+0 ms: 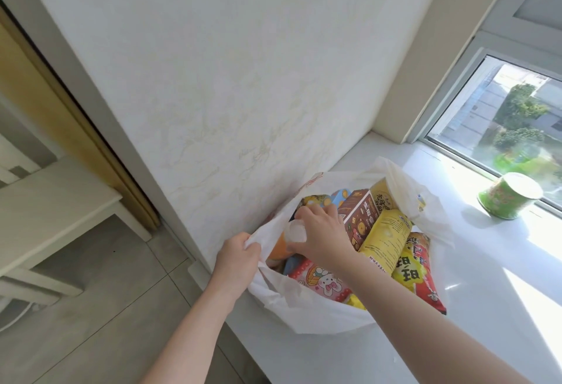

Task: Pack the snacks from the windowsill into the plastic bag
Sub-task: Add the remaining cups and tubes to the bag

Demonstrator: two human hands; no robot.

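A white plastic bag (307, 307) lies open on the white windowsill (486, 262), full of snacks: a brown box (359, 219), a yellow tube (386, 237), a pink rabbit packet (319, 280) and a red-and-yellow packet (422, 274). My left hand (238, 259) grips the bag's left rim and holds it open. My right hand (322, 234) is inside the mouth, fingers curled round an orange canister with a clear lid (293, 233). A green canister (511, 195) stands alone on the sill by the window.
A marbled white wall (228, 95) rises just behind the bag. The window glass (511, 128) runs along the sill's far right. Below left are a grey tiled floor (106, 307) and a pale table (51, 210).
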